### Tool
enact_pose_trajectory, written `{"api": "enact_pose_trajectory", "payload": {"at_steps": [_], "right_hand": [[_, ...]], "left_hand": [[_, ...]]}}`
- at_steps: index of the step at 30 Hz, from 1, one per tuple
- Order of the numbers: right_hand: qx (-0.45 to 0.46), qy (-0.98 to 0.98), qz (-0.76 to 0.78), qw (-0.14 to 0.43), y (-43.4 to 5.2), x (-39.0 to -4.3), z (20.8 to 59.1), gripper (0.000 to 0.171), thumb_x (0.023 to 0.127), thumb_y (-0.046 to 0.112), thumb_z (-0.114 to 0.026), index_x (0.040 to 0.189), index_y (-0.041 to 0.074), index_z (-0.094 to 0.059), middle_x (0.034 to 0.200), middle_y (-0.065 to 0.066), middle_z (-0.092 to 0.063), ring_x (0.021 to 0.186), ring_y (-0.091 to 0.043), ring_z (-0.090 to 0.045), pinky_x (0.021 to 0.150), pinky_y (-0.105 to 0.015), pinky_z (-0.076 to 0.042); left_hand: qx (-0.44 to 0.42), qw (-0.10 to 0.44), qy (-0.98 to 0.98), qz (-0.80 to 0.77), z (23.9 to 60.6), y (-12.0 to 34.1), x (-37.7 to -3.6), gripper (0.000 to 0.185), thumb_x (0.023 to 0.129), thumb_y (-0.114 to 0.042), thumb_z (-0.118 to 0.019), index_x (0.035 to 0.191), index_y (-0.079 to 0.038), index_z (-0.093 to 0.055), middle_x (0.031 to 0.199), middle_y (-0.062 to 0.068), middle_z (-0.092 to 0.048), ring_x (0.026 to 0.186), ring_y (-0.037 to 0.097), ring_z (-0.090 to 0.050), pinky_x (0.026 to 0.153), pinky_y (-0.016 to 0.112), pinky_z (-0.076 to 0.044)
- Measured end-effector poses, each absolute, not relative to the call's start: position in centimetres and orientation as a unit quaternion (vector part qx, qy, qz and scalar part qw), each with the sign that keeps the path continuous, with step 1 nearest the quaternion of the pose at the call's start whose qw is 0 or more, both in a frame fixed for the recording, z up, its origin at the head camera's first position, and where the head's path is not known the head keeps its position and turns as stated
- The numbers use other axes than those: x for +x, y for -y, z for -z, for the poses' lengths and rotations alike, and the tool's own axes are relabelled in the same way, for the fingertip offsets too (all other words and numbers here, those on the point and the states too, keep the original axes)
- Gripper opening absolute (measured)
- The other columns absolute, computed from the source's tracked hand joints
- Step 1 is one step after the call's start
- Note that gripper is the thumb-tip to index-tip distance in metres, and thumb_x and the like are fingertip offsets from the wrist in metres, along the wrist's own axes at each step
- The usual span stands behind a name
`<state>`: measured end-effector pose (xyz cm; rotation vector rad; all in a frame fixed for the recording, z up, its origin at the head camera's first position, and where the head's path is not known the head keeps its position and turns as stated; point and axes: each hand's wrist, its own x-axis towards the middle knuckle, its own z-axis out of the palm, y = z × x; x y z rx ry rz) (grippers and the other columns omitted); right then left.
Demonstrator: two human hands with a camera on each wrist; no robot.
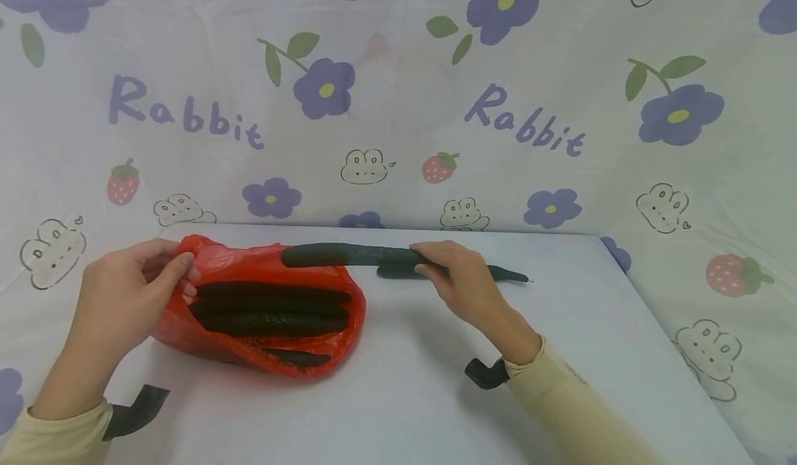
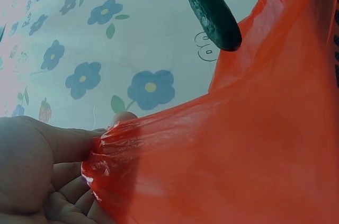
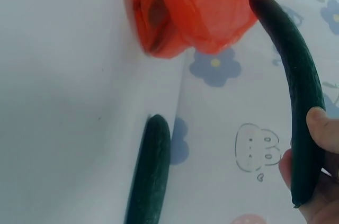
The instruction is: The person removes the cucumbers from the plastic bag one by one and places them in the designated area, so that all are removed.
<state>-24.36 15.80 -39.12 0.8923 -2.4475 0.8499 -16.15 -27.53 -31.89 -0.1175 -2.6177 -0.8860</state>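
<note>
My left hand [image 1: 133, 292] pinches the gathered left edge of a red plastic bag [image 1: 224, 254], and its mouth gapes toward me. Inside lie several dark green cucumbers [image 1: 268, 306]. One more cucumber [image 1: 342, 254] is in my right hand [image 1: 461, 281], gripped near its right end between thumb and fingers. Its free end points left over the bag's upper edge; in the right wrist view this held cucumber [image 3: 296, 65] looks slightly curved. Behind the right hand another cucumber [image 1: 398, 271] rests on the table, partly hidden in the head view.
The white table [image 1: 423, 396] reaches back to a printed cloth [image 1: 398, 105] with flowers, rabbits and strawberries. Dark straps or mounts [image 1: 137, 413] sit at both wrists, by the beige sleeves.
</note>
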Motion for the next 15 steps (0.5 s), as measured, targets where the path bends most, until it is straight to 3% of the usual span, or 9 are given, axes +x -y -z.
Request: {"api": "enact_pose_trajectory", "payload": {"at_steps": [15], "right_hand": [[0.332, 0.863, -0.305, 0.229, -19.2, -24.5, 39.8, 0.037, 0.092, 0.009, -0.076, 0.129, 0.008, -0.07, 0.124, -0.002, -0.07, 0.114, -0.018, -0.065, 0.093, -0.037, -0.054]], "left_hand": [[-0.044, 0.18, 0.93, 0.316, 31.8, 27.7, -16.2, 0.022, 0.1, -0.025, -0.066, 0.108, -0.006, -0.073, 0.079, 0.001, -0.072, 0.065, 0.007, -0.068, 0.072, 0.012, -0.042]]}}
